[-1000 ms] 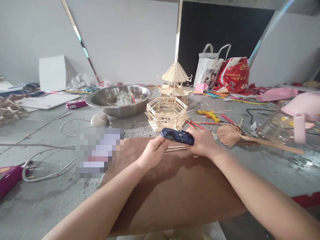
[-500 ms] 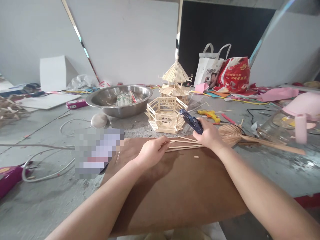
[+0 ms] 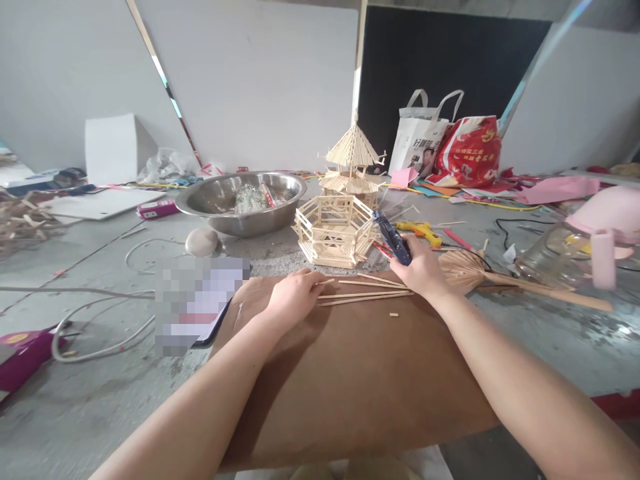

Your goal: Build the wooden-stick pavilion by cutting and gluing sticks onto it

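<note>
My left hand (image 3: 296,293) rests over the brown board (image 3: 370,373), its fingers pinched on a thin wooden stick (image 3: 326,283) whose short end shows past the fingertips. My right hand (image 3: 419,267) is closed around a dark blue hand tool (image 3: 394,239), held tilted above the board's far edge; its exact kind is unclear. Between the hands lie several thin pale sticks (image 3: 370,295), their right ends close to my right hand. A tiny cut-off piece (image 3: 394,315) lies nearer me. Just beyond the board stands a six-sided stick railing frame (image 3: 335,233).
Behind the frame rises a stick pagoda (image 3: 353,150). A steel basin (image 3: 240,227) and a phone (image 3: 220,313) are to the left. On the right are a yellow glue gun (image 3: 423,232), a palm-leaf fan (image 3: 463,270) and a clear jug (image 3: 550,257). Cables cross the left side.
My left hand has moved left, away from the sticks by my right hand, with a short stick end in its fingers. My right hand and the blue tool have shifted slightly right.
</note>
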The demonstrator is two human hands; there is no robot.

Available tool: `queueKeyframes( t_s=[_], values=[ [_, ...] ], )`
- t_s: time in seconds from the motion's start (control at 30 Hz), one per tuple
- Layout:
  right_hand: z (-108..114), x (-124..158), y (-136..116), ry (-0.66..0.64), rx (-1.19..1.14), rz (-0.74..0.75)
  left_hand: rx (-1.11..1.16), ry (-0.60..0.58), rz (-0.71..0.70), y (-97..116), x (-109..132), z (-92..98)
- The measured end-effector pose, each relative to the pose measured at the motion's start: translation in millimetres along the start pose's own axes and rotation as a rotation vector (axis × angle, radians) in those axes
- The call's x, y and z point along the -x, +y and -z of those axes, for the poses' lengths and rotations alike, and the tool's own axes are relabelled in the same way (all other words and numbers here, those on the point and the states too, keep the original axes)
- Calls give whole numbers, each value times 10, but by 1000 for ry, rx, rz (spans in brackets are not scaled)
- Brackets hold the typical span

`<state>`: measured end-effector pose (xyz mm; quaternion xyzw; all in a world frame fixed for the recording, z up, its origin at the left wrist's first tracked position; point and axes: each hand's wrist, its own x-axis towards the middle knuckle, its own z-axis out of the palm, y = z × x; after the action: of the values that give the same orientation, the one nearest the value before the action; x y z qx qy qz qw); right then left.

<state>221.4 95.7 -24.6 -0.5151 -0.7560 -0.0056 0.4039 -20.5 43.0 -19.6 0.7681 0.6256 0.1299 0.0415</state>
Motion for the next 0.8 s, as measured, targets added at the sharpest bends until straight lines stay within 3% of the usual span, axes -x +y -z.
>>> queueKeyframes(
  t_s=[0.2, 0.5, 0.7, 0.8],
  values=[
    [-23, 8, 10, -4, -40, -64, 97, 167, 30, 19, 5, 29],
    [33, -50, -108, -29, -299, -119, 174, 115, -149, 143, 39, 57],
    [-21, -49, -179, 6, -350, -98, 95, 105, -132, 197, -51, 322],
    [-4, -23, -218, -40, -352, -129, 82, 144, -211, 200, -203, 504]
  ],
)
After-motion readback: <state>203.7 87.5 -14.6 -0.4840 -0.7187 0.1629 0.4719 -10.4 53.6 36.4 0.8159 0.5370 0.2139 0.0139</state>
